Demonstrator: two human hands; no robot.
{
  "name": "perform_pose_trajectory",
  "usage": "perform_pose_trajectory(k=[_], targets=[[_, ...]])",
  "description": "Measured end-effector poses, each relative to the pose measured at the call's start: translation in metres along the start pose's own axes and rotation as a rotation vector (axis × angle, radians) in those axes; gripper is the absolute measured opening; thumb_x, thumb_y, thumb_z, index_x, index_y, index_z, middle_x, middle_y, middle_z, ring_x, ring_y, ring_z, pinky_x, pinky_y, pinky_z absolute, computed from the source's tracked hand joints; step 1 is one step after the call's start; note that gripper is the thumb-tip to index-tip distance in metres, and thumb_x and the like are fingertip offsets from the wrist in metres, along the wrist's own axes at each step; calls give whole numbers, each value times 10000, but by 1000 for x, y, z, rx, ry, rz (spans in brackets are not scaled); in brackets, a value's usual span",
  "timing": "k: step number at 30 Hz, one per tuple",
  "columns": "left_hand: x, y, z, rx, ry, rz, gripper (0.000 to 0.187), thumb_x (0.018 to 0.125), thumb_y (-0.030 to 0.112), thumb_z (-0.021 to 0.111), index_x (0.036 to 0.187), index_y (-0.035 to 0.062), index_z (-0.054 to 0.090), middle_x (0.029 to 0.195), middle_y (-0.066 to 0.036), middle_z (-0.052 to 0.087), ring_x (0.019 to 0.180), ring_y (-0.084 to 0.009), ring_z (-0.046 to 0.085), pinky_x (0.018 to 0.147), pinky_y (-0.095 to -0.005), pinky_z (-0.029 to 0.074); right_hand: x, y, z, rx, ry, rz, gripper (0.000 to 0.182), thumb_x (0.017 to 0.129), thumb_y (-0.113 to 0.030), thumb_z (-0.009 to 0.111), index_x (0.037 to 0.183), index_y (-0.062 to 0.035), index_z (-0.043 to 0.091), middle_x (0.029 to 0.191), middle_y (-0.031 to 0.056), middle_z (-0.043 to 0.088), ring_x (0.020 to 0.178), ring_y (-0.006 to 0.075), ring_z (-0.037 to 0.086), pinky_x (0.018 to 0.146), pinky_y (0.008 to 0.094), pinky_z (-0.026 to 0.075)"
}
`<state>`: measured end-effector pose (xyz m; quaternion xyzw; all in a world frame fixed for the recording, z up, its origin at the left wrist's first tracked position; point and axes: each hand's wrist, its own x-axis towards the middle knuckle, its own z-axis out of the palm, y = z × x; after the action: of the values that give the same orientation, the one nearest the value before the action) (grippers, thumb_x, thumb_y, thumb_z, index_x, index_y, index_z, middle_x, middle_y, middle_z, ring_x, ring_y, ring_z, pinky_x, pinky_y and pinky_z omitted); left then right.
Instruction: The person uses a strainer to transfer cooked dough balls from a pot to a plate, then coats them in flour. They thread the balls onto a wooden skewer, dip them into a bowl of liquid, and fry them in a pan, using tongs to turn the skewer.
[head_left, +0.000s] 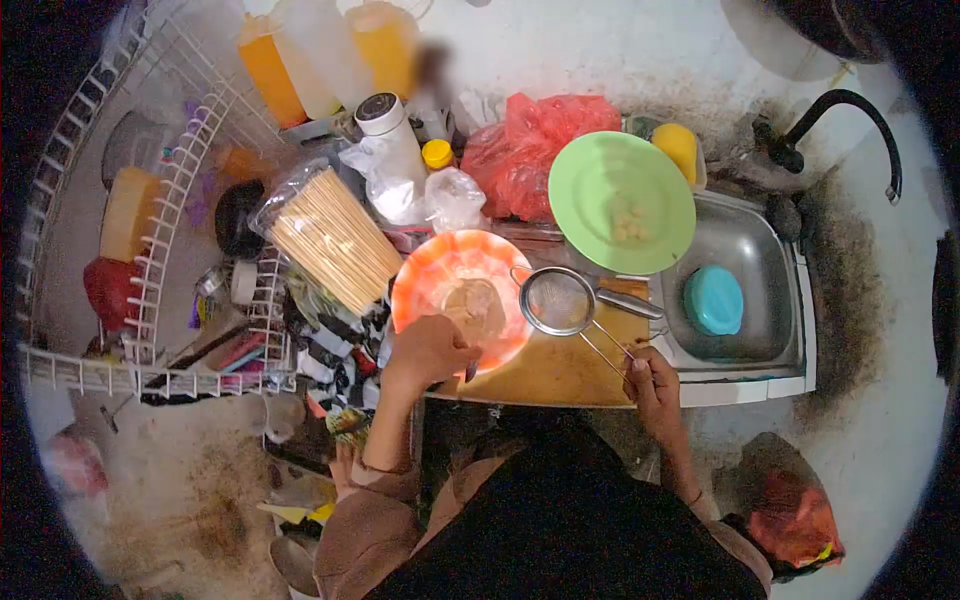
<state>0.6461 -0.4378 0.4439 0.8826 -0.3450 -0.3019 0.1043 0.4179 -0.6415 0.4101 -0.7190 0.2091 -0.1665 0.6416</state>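
My left hand (432, 352) is over the near left rim of an orange and white bowl (412, 285), its fingers pressed together; whatever they may pinch is too small to name. Inside the bowl lies something brownish (474, 308). The thin wire handle of a round metal strainer (557, 302) is gripped in my right hand (652, 385). The strainer's mesh hangs level just right of the bowl, above the wooden board (560, 370). Behind it, a light green plate (600, 190) carries several small pale pieces.
A metal sink (780, 330) holding a turquoise container (714, 300) is at the right, below a black faucet (850, 98). Wooden skewers (335, 240), a white bottle (388, 140) and a red plastic bag (520, 150) stand behind the bowl. A white wire rack (150, 290) fills the left.
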Motion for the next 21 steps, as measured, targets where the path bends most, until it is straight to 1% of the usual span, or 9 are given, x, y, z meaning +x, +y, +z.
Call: perform_pose_trajectory(k=[1,4,7,10,13,16,19,21], targets=[[-3,-1,-7,1,-47,-6,330,719,400,600,648,87,679,618,-141,611,569,-260,606,609,-359,486,2,0,10,0,17,-19,266,943,-239,400,824,-21,494,573,-27,383,481,40,333,438,205,271],[1,-10,-16,57,-37,2,324,716,400,605,647,92,680,635,-143,616,587,-270,610,612,-360,489,12,-13,28,-186,17,-41,261,941,-237,404,835,-16,494,572,2,392,506,66,368,453,235,310],[-7,-13,-28,129,130,-22,320,711,390,610,656,82,676,650,-151,616,603,-293,609,619,-378,491,30,-31,39,-565,2,-223,199,922,-211,439,871,-29,502,614,68,471,538,162,471,496,308,381],[-13,-15,-36,132,308,52,241,686,288,612,631,56,649,615,-153,596,593,-305,607,570,-394,487,58,-47,48,-857,-100,-388,133,874,-181,493,908,-56,525,719,126,546,659,280,548,569,387,419],[-22,-10,-42,147,358,35,239,726,253,591,629,39,636,607,-163,588,589,-316,598,558,-401,479,79,-66,58,-1053,-250,-261,125,831,-160,525,912,-67,545,815,139,582,745,331,557,610,415,429],[-37,-9,-53,81,286,53,254,796,273,536,742,48,640,683,-176,594,657,-342,584,628,-435,463,98,-64,60,-1171,-330,-349,115,823,-156,530,889,-64,551,801,130,583,743,319,561,607,418,430],[-53,-19,-62,58,306,95,204,805,190,522,710,21,586,635,-168,574,615,-341,578,569,-425,458,105,-69,61,-1192,-326,-373,117,834,-165,519,868,-57,549,772,135,581,715,322,563,595,422,432],[-60,-26,-67,44,321,99,198,817,198,512,741,23,568,649,-169,572,621,-349,572,568,-438,448,100,-76,64,-1180,-277,-271,129,839,-175,515,866,-55,552,729,142,575,682,330,564,572,425,430]])
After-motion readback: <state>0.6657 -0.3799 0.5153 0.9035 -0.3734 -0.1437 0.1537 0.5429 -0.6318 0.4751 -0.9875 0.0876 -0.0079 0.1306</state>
